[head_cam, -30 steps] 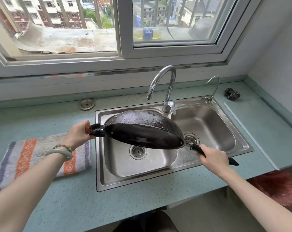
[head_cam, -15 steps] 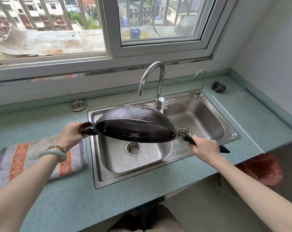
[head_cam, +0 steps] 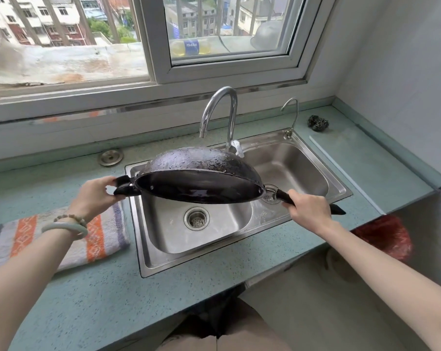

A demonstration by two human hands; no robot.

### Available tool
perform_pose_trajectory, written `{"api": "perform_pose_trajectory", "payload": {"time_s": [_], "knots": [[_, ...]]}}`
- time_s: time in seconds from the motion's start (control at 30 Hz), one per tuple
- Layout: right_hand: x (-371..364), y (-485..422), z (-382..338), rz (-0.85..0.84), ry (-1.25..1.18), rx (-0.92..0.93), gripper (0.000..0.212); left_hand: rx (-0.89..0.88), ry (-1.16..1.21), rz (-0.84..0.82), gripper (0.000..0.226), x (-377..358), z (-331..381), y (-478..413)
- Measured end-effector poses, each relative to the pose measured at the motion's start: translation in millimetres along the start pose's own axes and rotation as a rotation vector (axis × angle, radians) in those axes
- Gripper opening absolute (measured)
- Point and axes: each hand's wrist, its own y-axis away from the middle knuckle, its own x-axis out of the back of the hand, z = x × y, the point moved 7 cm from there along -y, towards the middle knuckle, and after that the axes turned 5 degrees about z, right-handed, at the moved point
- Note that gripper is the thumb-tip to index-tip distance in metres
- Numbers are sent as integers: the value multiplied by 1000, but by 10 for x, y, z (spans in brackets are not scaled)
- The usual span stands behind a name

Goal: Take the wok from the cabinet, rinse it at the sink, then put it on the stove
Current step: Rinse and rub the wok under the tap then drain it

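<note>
Over the left basin of the sink (head_cam: 139, 224), mid-counter, the wok (head_cam: 199, 163) hangs in the air, clear of the steel. It's tipped nearly upside down, w/ the beaded wet underside up & toward the window and the dark mouth facing down & back at the person. Faucet (head_cam: 227, 110) spout sits just behind it; no stream visible.

L hand (head_cam: 95, 196): fingers curled round the short loop handle (head_cam: 124, 188) at the wok's left rim. R hand (head_cam: 308, 211): fingers wrapped tight round the long handle (head_cam: 337, 210), whose black tip pokes out past the fist over the sink's front-right edge.

Handling, judged: rigid metal, prob. heavy & wide, so 2 hands make sense. The shell is wet, so slippery; keep to the handles, not the bowl. Looks like draining after the rinse, approx. two-thirds done. Stove not in view.

Striped towel (head_cam: 100, 236) lies on the counter (head_cam: 87, 300) left of the sink, near the L wrist.
</note>
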Motion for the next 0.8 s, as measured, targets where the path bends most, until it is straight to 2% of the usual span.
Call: {"api": "perform_pose_trajectory", "payload": {"time_s": [0.1, 0.23, 0.33, 0.53, 0.7, 0.8], "knots": [[5, -30, 26, 5, -22, -2, 21, -15, -57, -1, 43, 84, 58, -18], [-222, -1, -1, -97, 11, 35, 22, 54, -114, -88, 38, -46, 29, 165], [-211, 7, 13, -81, 9, 72, 22, 113, -133, -136, 39, -118, -39, 342], [-4, -95, 110, 10, -22, 57, 14, 92, -75, 41, 35, 242, 152, 284], [-159, 12, 109, -62, -8, 90, 19, 138, -112, -56, 36, 98, 138, 463], [-123, 2, 159, -36, -17, 89, 17, 149, -81, -28, 36, 139, 191, 510]]}}
